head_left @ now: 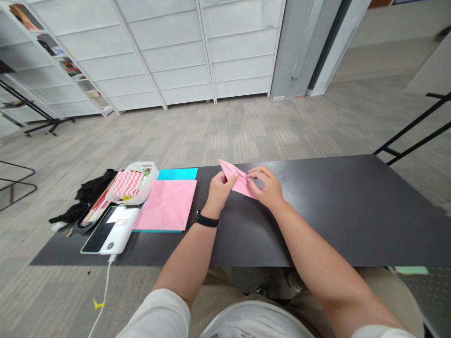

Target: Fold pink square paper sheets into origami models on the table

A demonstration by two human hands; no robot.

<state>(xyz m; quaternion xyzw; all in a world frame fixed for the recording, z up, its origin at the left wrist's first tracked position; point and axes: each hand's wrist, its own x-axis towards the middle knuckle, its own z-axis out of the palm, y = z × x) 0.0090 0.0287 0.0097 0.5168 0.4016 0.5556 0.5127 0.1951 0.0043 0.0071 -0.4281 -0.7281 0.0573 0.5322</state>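
Note:
A folded pink paper (235,178) lies on the black table (334,211), its pointed end toward the far edge. My left hand (219,190) pinches its left edge with closed fingers; a black watch sits on that wrist. Pressing down on the right part of the paper is my right hand (268,188), fingers curled and fingertips on the fold.
To the left lie a pink sheet (166,204) on top of a blue sheet (178,174). Further left are a white tray (134,182) with patterned paper, a phone (100,231), a white power bank (120,231) with a cable, and black cloth (89,192). Carpeted floor and white cabinets lie beyond.

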